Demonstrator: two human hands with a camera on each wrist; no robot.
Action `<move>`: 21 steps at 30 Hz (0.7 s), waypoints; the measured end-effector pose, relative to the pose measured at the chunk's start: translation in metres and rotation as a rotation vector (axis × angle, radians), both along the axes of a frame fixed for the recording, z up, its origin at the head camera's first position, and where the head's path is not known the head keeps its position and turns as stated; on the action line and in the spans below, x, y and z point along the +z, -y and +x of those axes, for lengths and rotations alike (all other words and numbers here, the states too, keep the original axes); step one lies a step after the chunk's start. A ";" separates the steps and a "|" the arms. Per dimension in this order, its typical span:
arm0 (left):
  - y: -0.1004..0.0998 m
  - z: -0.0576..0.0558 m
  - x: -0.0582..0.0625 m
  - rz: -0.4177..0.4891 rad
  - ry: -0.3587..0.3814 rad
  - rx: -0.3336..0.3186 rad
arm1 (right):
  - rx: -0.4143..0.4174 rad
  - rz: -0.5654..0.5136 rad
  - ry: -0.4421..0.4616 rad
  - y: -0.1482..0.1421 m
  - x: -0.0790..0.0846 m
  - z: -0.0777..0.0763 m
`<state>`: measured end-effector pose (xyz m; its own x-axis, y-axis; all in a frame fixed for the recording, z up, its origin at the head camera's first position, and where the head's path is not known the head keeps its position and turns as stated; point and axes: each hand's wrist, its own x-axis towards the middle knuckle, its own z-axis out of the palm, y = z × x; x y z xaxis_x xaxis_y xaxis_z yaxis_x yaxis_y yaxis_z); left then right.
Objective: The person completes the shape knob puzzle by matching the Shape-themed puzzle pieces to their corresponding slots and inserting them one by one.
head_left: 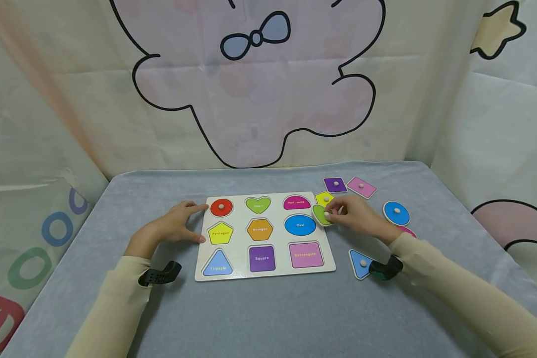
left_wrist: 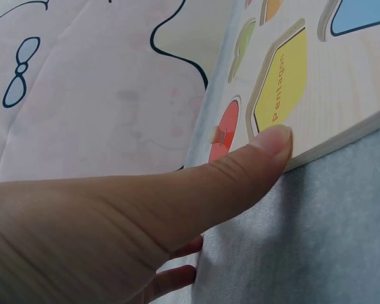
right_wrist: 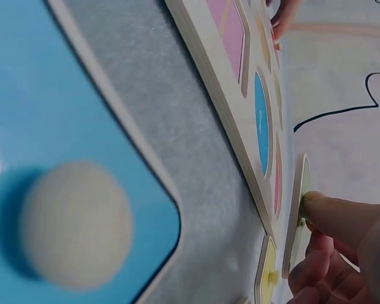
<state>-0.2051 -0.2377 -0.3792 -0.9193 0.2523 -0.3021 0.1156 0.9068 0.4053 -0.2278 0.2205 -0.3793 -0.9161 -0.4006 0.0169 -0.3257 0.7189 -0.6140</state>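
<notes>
A white shape puzzle board [head_left: 239,251] lies flat on the table, with a knobbed red circle piece [head_left: 222,207] in its top-left slot. My left hand [head_left: 173,226] rests at the board's left edge, fingers extended; in the left wrist view its thumb [left_wrist: 240,174] touches the edge beside the yellow pentagon slot [left_wrist: 284,79]. With thumb and fingers my right hand [head_left: 355,215] pinches a green knobbed puzzle piece [head_left: 318,214] by its knob. This piece is raised and tilted at the board's upper right corner, partly hidden by the fingers.
Right of the board lie a yellow pentagon piece [head_left: 323,197], a purple square piece [head_left: 333,185], a pink rectangle piece [head_left: 362,187] and a blue oval piece [head_left: 396,213]. Under the right wrist sits a blue triangle piece [head_left: 359,263]. A pink piece [head_left: 407,230] is mostly covered by the forearm.
</notes>
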 end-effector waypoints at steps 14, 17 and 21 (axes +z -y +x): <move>0.000 0.000 0.000 0.003 0.002 0.004 | 0.017 -0.026 -0.023 0.018 -0.001 -0.007; 0.000 0.000 0.000 0.005 -0.001 0.001 | 0.016 -0.024 -0.020 0.022 -0.001 -0.009; -0.001 0.000 -0.001 0.006 -0.002 0.009 | 0.028 -0.033 -0.007 0.029 0.000 -0.012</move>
<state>-0.2050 -0.2371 -0.3800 -0.9222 0.2460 -0.2983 0.1086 0.9053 0.4107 -0.2395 0.1915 -0.3796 -0.9044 -0.4251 0.0371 -0.3500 0.6891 -0.6345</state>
